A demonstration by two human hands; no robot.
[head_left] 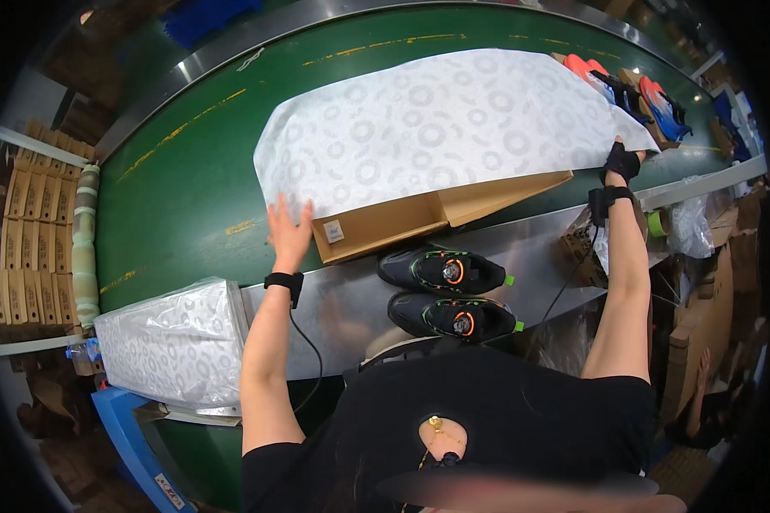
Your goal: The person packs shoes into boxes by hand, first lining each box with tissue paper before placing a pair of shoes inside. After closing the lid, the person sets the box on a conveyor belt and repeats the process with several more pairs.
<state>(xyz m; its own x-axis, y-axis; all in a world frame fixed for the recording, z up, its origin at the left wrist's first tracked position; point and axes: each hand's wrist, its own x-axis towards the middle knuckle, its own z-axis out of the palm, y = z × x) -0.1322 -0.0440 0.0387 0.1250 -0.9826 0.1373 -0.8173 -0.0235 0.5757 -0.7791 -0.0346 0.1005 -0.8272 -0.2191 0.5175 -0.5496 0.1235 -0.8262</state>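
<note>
A large white sheet of wrapping paper (419, 128) with grey ring prints lies spread over an open cardboard shoebox (385, 229), hiding most of it. At the sheet's near left corner my left hand (289, 229) has its fingers spread, touching or just over the edge. My right hand (623, 162), with black straps around it, is closed on the sheet's right corner. Between my arms, close to my body, a pair of black sneakers sits on the metal ledge: one shoe (432, 270) behind the other shoe (445, 316), both with orange and green accents.
The green conveyor belt (180, 188) runs across in front of me. A plastic-covered stack of printed paper (175, 346) lies at the near left. Colourful shoes (663, 111) stand at the far right. Flat cardboard boxes (38, 222) are stacked at the left.
</note>
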